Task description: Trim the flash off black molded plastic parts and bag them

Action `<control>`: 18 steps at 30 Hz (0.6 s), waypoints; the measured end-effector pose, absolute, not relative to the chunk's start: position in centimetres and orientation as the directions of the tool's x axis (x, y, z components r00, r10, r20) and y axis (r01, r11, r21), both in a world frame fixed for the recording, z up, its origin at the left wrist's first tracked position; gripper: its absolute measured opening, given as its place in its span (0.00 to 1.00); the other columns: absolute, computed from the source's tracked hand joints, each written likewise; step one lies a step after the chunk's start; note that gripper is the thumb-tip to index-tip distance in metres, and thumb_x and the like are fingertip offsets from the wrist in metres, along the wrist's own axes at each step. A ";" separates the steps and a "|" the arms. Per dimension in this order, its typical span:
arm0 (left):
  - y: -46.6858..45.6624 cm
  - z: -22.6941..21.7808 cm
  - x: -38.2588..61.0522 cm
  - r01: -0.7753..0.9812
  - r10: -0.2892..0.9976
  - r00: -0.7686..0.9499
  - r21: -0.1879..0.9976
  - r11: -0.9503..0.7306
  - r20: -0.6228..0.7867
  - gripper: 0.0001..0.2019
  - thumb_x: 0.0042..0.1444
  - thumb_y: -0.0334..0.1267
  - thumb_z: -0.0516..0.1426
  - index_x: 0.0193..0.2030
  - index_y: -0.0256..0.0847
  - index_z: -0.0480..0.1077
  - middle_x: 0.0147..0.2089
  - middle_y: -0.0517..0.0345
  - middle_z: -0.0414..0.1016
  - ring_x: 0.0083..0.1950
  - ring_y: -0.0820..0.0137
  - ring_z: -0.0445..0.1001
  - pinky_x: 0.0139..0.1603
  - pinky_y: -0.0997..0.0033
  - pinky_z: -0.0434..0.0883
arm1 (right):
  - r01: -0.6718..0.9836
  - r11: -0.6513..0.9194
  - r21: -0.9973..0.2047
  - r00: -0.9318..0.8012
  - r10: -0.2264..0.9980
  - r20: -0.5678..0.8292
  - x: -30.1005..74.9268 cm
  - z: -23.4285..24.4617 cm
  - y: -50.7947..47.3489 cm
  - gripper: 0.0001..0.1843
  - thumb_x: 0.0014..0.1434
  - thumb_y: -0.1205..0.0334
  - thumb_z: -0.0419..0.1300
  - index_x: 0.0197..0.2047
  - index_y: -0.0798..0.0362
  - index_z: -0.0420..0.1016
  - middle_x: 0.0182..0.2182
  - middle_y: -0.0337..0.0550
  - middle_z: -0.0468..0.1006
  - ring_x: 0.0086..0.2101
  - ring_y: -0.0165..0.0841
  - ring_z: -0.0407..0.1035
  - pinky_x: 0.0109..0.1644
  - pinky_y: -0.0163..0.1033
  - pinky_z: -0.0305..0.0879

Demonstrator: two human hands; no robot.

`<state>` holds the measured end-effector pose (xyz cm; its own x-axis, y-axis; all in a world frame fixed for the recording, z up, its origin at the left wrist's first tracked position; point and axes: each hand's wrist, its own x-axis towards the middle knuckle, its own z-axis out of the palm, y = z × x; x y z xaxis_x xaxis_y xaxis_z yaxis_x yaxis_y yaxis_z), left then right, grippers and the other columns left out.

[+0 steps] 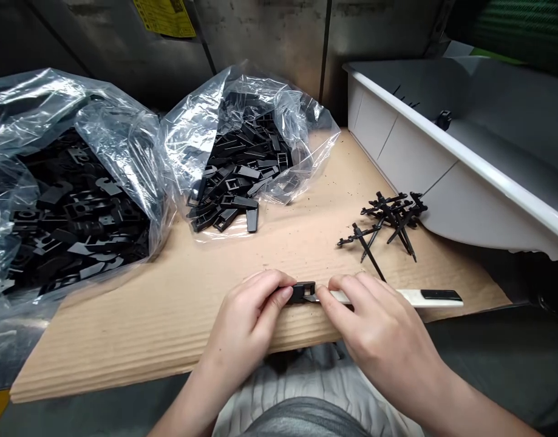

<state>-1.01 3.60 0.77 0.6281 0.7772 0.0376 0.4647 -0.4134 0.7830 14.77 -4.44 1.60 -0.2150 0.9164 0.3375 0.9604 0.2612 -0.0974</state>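
Observation:
My left hand (251, 315) pinches a small black plastic part (303, 292) at the near edge of the cardboard sheet (169, 303). Opposite it, my right hand (374, 328) grips a white-handled utility knife (424, 297), its blade tip touching the part. Both hands are closed, fingers curled around what they hold.
Two clear plastic bags of black parts lie behind: one on the left (64, 194), one in the centre (242, 158) spilling parts. A pile of thin black sprue pieces (388, 221) sits right of centre. A white plastic tub (465, 164) stands at the right.

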 end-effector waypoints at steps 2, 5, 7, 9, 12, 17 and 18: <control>3.5 0.7 -1.0 0.468 0.778 0.627 0.779 -0.416 0.039 0.07 0.58 0.32 0.49 0.33 0.40 0.67 0.32 0.59 0.72 0.35 0.68 0.71 0.37 0.73 0.65 | 0.969 0.234 -0.083 -0.193 0.920 0.342 14.6 1.7 -4.2 0.13 0.49 0.76 0.53 0.38 0.59 0.74 0.29 0.47 0.73 0.28 0.35 0.64 0.30 0.40 0.62; 3.4 0.5 -1.0 0.468 0.787 0.616 0.787 -0.402 0.036 0.07 0.57 0.32 0.49 0.34 0.40 0.67 0.32 0.59 0.72 0.36 0.68 0.70 0.37 0.73 0.64 | 0.978 0.203 -0.042 -0.181 0.935 0.304 14.4 2.1 -4.0 0.13 0.43 0.78 0.58 0.34 0.58 0.75 0.28 0.46 0.73 0.26 0.37 0.65 0.26 0.41 0.63; 3.3 0.6 -1.1 0.455 0.798 0.602 0.806 -0.378 0.035 0.06 0.57 0.32 0.50 0.34 0.39 0.67 0.32 0.59 0.72 0.36 0.69 0.70 0.37 0.74 0.64 | 0.980 0.191 -0.061 -0.168 0.950 0.264 14.6 2.5 -4.0 0.14 0.41 0.79 0.58 0.32 0.58 0.75 0.28 0.45 0.73 0.26 0.38 0.65 0.25 0.42 0.64; 3.2 0.7 -1.4 0.426 0.812 0.584 0.841 -0.334 0.027 0.05 0.57 0.31 0.50 0.34 0.40 0.67 0.33 0.59 0.72 0.36 0.69 0.70 0.37 0.75 0.64 | 0.964 0.163 -0.210 -0.110 0.964 0.241 15.1 2.8 -4.3 0.12 0.46 0.78 0.56 0.34 0.56 0.73 0.29 0.43 0.72 0.28 0.37 0.67 0.28 0.41 0.65; 2.9 1.1 -1.8 0.276 0.788 0.615 0.926 -0.255 0.034 0.06 0.57 0.30 0.52 0.36 0.42 0.70 0.33 0.61 0.72 0.36 0.71 0.70 0.37 0.77 0.64 | 0.829 0.112 -0.548 0.010 0.977 0.214 15.7 3.2 -5.0 0.09 0.56 0.69 0.53 0.41 0.52 0.70 0.31 0.40 0.71 0.30 0.31 0.67 0.31 0.34 0.65; 2.5 1.2 -1.3 0.068 0.834 0.550 0.998 0.006 -0.042 0.08 0.50 0.29 0.58 0.36 0.45 0.74 0.28 0.64 0.71 0.28 0.76 0.70 0.30 0.82 0.66 | 0.686 0.148 -0.712 0.025 0.974 0.226 15.0 2.5 -6.1 0.05 0.57 0.68 0.54 0.35 0.52 0.70 0.23 0.36 0.68 0.23 0.26 0.64 0.24 0.30 0.58; 2.4 1.2 -1.1 0.040 0.855 0.506 0.993 0.109 -0.114 0.10 0.49 0.30 0.59 0.39 0.45 0.73 0.27 0.65 0.71 0.26 0.77 0.69 0.28 0.82 0.66 | 0.718 0.180 -0.672 0.038 0.954 0.297 14.6 2.2 -6.1 0.05 0.56 0.70 0.53 0.33 0.52 0.70 0.22 0.36 0.67 0.23 0.27 0.63 0.25 0.31 0.57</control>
